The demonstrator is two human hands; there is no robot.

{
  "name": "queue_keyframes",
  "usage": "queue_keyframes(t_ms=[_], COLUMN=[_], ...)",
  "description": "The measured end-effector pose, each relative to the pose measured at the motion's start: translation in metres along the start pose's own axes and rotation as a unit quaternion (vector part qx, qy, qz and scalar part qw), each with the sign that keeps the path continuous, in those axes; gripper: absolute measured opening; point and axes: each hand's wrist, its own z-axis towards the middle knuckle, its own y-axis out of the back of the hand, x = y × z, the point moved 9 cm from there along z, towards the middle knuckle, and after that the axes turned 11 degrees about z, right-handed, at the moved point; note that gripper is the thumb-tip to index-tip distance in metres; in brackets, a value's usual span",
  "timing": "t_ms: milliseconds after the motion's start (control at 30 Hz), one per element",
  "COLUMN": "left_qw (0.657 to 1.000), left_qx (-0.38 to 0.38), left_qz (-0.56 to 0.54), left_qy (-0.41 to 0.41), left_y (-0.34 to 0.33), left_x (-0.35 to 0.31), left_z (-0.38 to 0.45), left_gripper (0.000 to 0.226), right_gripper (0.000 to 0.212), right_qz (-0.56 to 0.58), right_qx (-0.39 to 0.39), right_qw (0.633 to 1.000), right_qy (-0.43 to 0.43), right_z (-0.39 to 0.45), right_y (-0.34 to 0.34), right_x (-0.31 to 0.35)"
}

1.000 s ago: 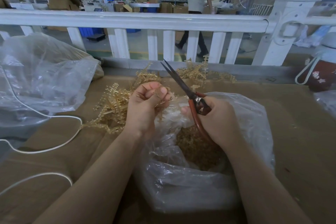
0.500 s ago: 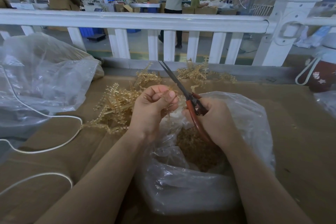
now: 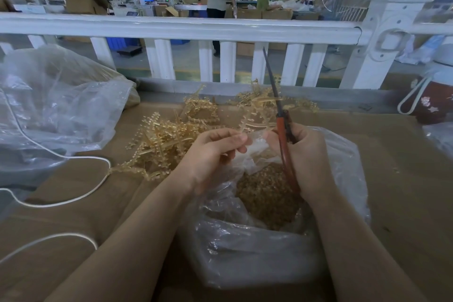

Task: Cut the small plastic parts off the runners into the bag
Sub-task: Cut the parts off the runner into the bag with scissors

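Note:
My right hand grips red-handled scissors with the blades closed and pointing up and away. My left hand pinches a thin amber runner between thumb and fingers, just left of the scissors. Both hands hover over the open mouth of a clear plastic bag that holds a heap of small amber cut parts. A pile of amber runners lies on the cardboard behind my left hand.
A large crumpled clear bag sits at the left, with a white cord looping across the cardboard-covered table. A white railing runs along the far edge. A dark red flask stands at the right. People work beyond the railing.
The scissors have swung from leaning left to nearly upright. My left hand has moved right and now holds a runner up beside the blades. A person in the background has walked left.

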Motion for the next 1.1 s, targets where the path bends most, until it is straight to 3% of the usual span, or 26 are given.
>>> queue_keyframes(t_ms=[367, 500, 600, 700, 933, 1100], left_qw=[0.997, 1.0, 0.991, 0.978, 0.965, 0.967], left_qx=[-0.01, 0.019, 0.007, -0.033, -0.07, -0.094], left_qz=[0.063, -0.014, -0.13, -0.207, -0.251, -0.235], left_qy=[-0.034, -0.008, 0.01, 0.021, -0.001, -0.026], left_y=[0.006, 0.0, 0.002, 0.009, 0.017, 0.021], left_x=[-0.007, -0.001, 0.0, 0.005, 0.002, -0.002], left_z=[-0.002, -0.001, 0.001, 0.004, 0.004, 0.002], left_gripper=[0.029, 0.05, 0.028, 0.02, 0.023, 0.023], right_gripper=[0.014, 0.015, 0.033, 0.056, 0.049, 0.056], right_qz=[-0.035, -0.043, -0.042, -0.053, -0.096, -0.248], right_qx=[-0.022, -0.029, -0.035, -0.045, -0.003, 0.05], right_qw=[0.999, 0.999, 0.999, 0.997, 0.995, 0.966], right_qy=[-0.006, -0.005, -0.001, 0.017, 0.04, 0.049], right_z=[0.003, 0.004, 0.003, 0.001, -0.001, -0.003], right_y=[0.006, 0.007, 0.007, 0.008, -0.001, -0.012], right_x=[-0.004, -0.004, -0.003, 0.003, 0.003, -0.004])
